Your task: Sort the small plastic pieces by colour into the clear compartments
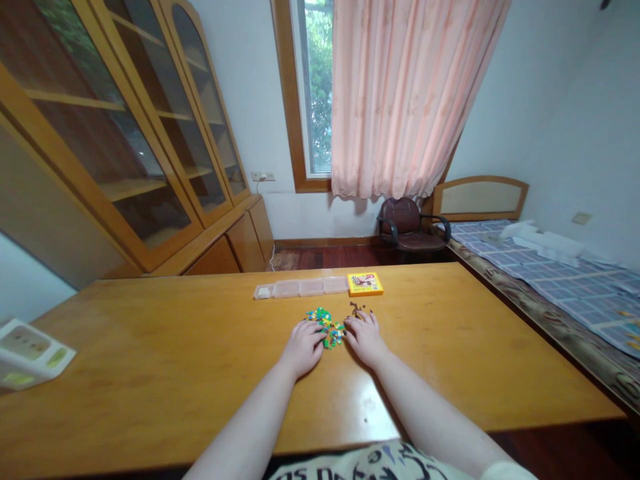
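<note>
A loose pile of tiny green, yellow, blue and white plastic building bricks [320, 315] lies on the wooden table [200, 360] in front of me. My left hand [303, 347] rests at the pile's left side, its fingers stretched over the nearest pieces. To the right, my right hand [366, 340] lies palm down with fingers apart, its fingertips by a smaller heap of brown pieces [356, 308]. Some coloured bricks sit between the two hands. Whatever is under the fingertips is hidden.
Behind the bricks stands a row of clear plastic compartments [313, 287], with a yellow box [365, 284] at its right end. A white container [35, 353] is at the table's left. Beyond are a maroon chair [413, 230], a bed [560, 280] and a glass-door cabinet [145, 133].
</note>
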